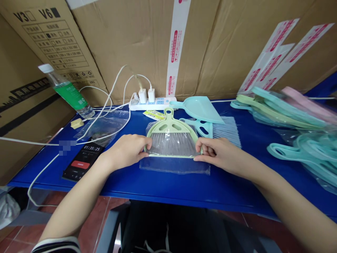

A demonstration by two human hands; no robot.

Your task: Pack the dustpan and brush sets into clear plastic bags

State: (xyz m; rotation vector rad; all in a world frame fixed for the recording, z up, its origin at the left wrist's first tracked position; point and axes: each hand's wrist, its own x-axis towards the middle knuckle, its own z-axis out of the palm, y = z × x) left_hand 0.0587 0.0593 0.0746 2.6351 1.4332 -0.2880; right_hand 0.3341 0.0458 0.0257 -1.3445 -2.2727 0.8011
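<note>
A light green dustpan and brush set (pixel 171 140), in a clear plastic bag (pixel 175 166), lies on the blue table with its handle toward the boxes. My left hand (pixel 129 151) pinches the set's left lower corner between thumb and fingers. At the right lower corner, my right hand (pixel 217 154) holds the set the same way. The bag's loose end spreads flat below the brush. Just behind are a light blue dustpan (pixel 202 108) and a matching brush (pixel 226 130), partly covered by that dustpan.
Right side: piled green, blue and pink sets (pixel 286 109) and more turquoise sets (pixel 313 151). Left side: a phone (pixel 83 160), a bottle (pixel 70 93), white cables and loose plastic film. A power strip (pixel 158 103) runs along cardboard boxes (pixel 142 38) at the back.
</note>
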